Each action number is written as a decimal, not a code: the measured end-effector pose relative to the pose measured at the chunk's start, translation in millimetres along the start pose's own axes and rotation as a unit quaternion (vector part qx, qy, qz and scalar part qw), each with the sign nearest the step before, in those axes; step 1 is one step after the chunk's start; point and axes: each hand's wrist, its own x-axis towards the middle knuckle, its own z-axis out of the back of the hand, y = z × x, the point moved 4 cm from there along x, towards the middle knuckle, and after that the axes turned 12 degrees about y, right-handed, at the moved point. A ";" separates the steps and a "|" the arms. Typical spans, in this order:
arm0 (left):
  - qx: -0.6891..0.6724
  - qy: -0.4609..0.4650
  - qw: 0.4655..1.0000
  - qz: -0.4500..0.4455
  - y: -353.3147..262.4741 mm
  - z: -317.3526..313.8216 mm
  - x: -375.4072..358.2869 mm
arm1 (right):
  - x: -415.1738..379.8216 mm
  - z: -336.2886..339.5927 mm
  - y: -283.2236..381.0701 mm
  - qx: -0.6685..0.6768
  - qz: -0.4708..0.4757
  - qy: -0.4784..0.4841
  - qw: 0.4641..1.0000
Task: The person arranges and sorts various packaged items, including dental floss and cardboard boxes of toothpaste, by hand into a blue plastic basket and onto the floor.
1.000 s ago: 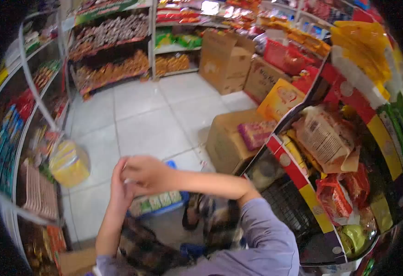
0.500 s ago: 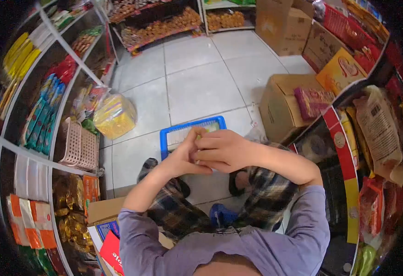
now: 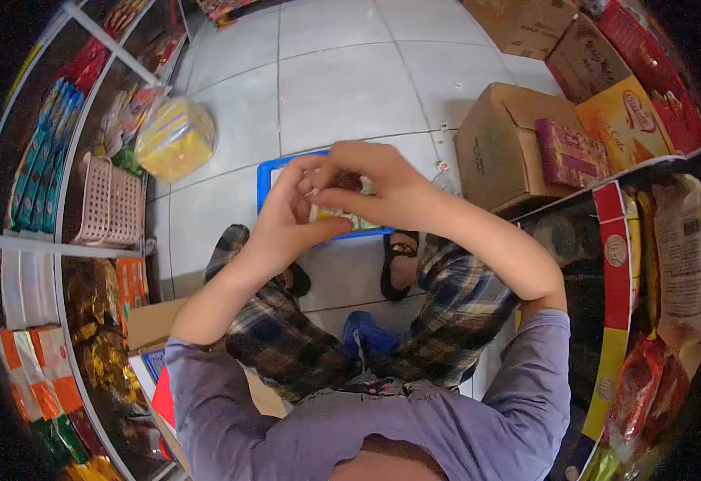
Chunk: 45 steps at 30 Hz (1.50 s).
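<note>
My left hand (image 3: 288,210) and my right hand (image 3: 384,186) meet over a blue plastic basket (image 3: 264,178), fingers curled and thumbs pointing inward. A small dark reddish patch (image 3: 354,181) shows between the fingers; I cannot tell what they grip. Below the right thumb, small white, yellow and green items (image 3: 360,221) show through the gap, inside the basket's outline. My hands and wrists hide most of the basket. It lies on the tiled floor in front of my sandalled feet (image 3: 400,268).
A blue stool (image 3: 370,333) shows between my knees. Shelves with packets and a pink basket (image 3: 112,204) line the left. A plastic-wrapped yellow package (image 3: 176,140) is beside them. On the right are a cardboard box (image 3: 487,148), a maroon packet (image 3: 572,154) and a shelf of bagged goods (image 3: 681,248).
The view has tilted down, so floor and shelves sit higher in it. My hands have risen in the picture, and a gap has opened between fingers and thumbs.
</note>
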 end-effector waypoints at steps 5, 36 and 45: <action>0.030 0.011 0.999 -0.031 -4.7 -4.5 -4.5 | -7.4 0.6 13.7 -0.079 0.037 -0.033 0.996; -0.051 -0.027 0.998 -0.024 -15.6 -3.6 -26.8 | -1.9 -12.7 26.1 -0.097 -0.014 0.018 0.995; -0.105 -0.019 0.994 -0.024 -8.7 4.6 -29.0 | -4.4 -11.1 5.3 0.134 -0.136 0.020 0.981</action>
